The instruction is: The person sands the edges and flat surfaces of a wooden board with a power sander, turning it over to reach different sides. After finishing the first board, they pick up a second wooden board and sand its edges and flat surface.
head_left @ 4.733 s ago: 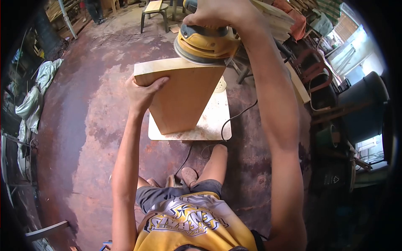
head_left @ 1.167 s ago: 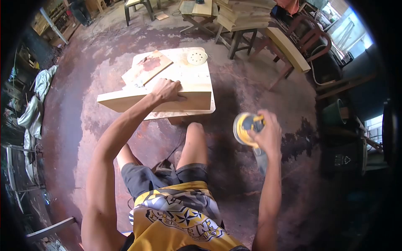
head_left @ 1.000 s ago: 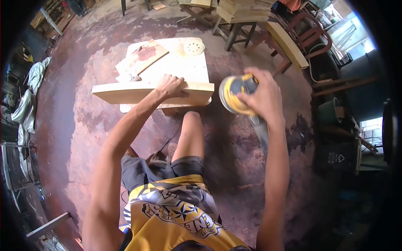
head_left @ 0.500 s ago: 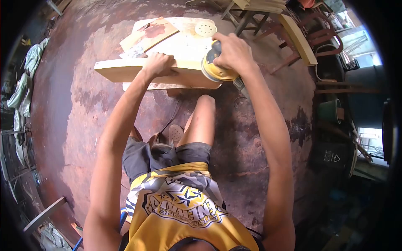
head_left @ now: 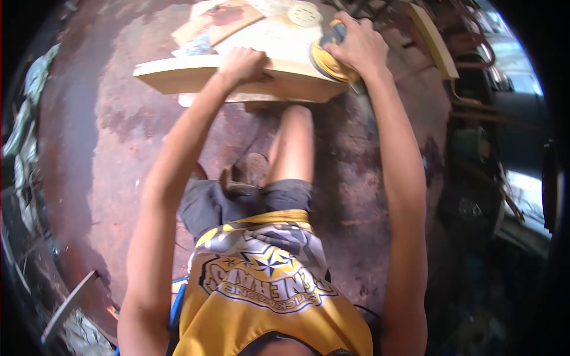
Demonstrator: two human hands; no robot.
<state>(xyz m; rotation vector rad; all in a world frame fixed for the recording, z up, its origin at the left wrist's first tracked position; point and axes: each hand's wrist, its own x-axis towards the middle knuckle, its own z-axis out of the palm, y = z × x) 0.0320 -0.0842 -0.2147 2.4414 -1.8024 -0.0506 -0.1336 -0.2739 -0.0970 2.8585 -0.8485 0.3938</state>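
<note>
A yellow and black orbital sander [head_left: 330, 58] rests at the right end of a thick wooden board [head_left: 178, 78], against its upper edge. My right hand [head_left: 363, 48] is wrapped round the sander's top. Farther left, my left hand [head_left: 242, 64] grips the board's upper edge near its middle, its fingers curled over the far side. The board stands on its long edge on a low white-topped table [head_left: 279, 40]. Behind it, on the tabletop, lie a flat wooden panel [head_left: 248, 24] with a reddish stain and a round sanding disc [head_left: 305, 15] with holes.
My bent knee [head_left: 297, 118] is close below the board. A long pale plank [head_left: 434, 43] leans at the upper right near reddish chair frames. Crumpled sheeting [head_left: 29, 107] lies along the left side. The worn red floor [head_left: 130, 154] surrounds the table.
The view has shifted, so the table and board appear higher in the frame. The sander has moved slightly right along the board, showing more of its right end. My left hand keeps its grip.
</note>
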